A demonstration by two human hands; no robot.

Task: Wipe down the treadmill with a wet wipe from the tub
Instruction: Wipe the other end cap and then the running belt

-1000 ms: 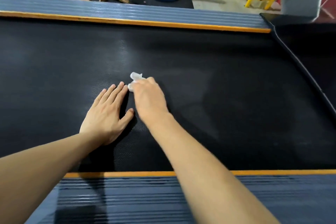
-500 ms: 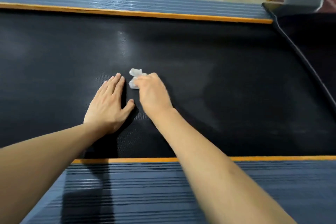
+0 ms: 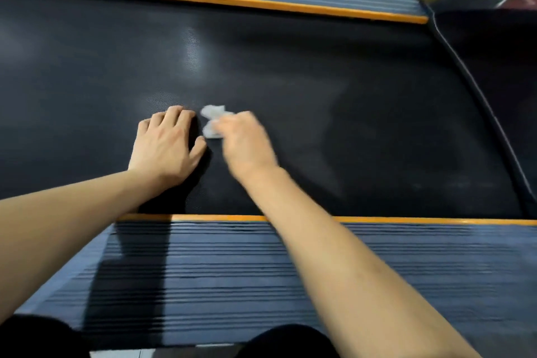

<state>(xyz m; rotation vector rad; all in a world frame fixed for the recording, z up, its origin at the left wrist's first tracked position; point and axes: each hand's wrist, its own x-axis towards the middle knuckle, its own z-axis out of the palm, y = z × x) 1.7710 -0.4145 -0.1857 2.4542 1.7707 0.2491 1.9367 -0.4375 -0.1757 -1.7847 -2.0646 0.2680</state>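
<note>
You are partway through wiping the treadmill belt (image 3: 290, 81), kneeling or leaning in from the near side rail (image 3: 290, 270), and the job now is to cover the surface evenly. Your right hand (image 3: 247, 145) curls round the crumpled wet wipe (image 3: 212, 122) and presses it to the belt near the middle; only a pale wad of it shows beyond your knuckles. Your left hand (image 3: 165, 145) lies flat with fingers spread, just beside the wipe, bracing you. A wad this small probably cleans only a narrow track, so you would likely do better to open it out under your palm and work in overlapping strokes from the far orange-edged rail (image 3: 232, 3) back toward you. Faint dull smears to the right of your hand suggest where it has been damp; take those as a guide to what is left, though the blur makes them hard to read. Keep the bracing hand off freshly wiped ground, and expect the textured belt to drag at the wipe. The tub is not in view.
</note>
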